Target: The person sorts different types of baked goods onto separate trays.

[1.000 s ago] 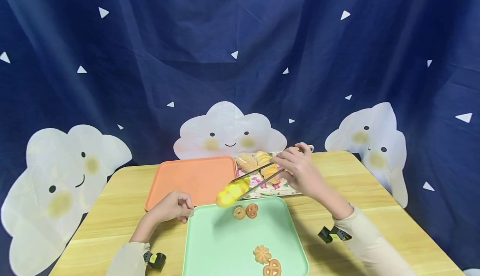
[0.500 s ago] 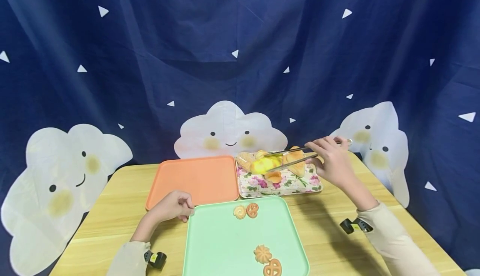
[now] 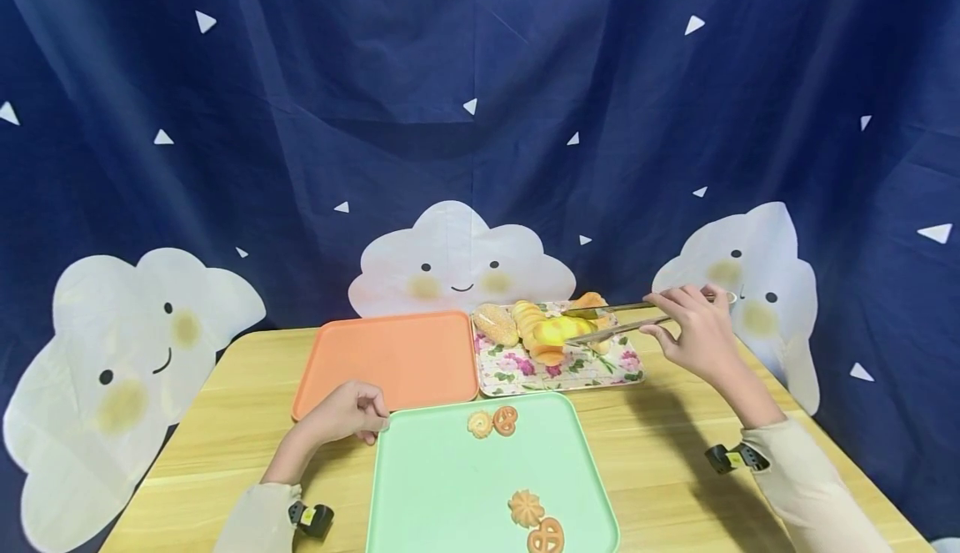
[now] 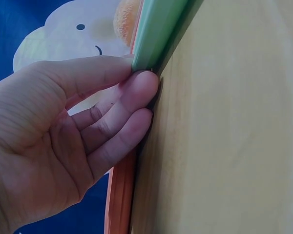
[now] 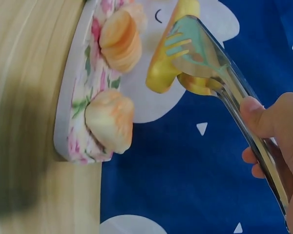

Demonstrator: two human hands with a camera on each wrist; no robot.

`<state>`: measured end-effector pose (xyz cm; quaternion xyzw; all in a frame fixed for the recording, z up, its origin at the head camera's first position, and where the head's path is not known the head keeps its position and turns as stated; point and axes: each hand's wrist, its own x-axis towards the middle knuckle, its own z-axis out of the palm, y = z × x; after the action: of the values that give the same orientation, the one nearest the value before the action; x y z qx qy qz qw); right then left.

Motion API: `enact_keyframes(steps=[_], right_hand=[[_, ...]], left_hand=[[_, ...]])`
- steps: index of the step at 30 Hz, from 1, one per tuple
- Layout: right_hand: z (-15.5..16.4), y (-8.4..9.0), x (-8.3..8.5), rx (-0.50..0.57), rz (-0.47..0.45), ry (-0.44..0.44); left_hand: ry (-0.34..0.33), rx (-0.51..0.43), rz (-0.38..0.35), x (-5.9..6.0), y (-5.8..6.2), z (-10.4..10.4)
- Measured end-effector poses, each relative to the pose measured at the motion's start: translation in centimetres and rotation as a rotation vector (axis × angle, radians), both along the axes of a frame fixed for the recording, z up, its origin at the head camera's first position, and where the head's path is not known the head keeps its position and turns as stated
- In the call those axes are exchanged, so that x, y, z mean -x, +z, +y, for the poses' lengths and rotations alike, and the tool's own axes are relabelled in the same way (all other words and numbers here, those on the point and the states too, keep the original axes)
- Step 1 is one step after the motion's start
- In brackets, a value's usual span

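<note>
Since a second ago, the yellow bread (image 3: 556, 332) has been carried by tongs (image 3: 630, 318), gripped in the right hand (image 3: 693, 332), over the floral tray (image 3: 600, 367); the green tray (image 3: 420, 486) is pinched by left hand (image 3: 341, 415) fingers (image 4: 136, 92).

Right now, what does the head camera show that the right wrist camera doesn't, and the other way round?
Only the head view shows the left hand gripping the green tray's corner, the cookies on it, and the orange tray. Only the right wrist view shows up close the tongs' forked tips clamping the yellow bread above the tray. Both show the right hand holding the tongs over the floral tray of pastries.
</note>
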<state>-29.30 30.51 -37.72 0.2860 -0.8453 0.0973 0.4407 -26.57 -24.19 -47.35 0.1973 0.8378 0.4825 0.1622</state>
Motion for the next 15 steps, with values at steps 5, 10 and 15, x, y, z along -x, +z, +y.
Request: enact_keyframes(steps=[5, 10, 15], right_hand=[[0.8, -0.6, -0.4, 0.015, -0.05, -0.016], [1.4, -1.1, -0.3, 0.021, -0.068, -0.03], [2.1, -1.3, -0.4, 0.006, -0.095, -0.062]], left_hand=[[0.003, 0.001, 0.005, -0.1, 0.2, 0.1], [-0.002, -0.011, 0.008, -0.2, 0.5, 0.1], [-0.003, -0.016, 0.009, -0.2, 0.4, 0.1]])
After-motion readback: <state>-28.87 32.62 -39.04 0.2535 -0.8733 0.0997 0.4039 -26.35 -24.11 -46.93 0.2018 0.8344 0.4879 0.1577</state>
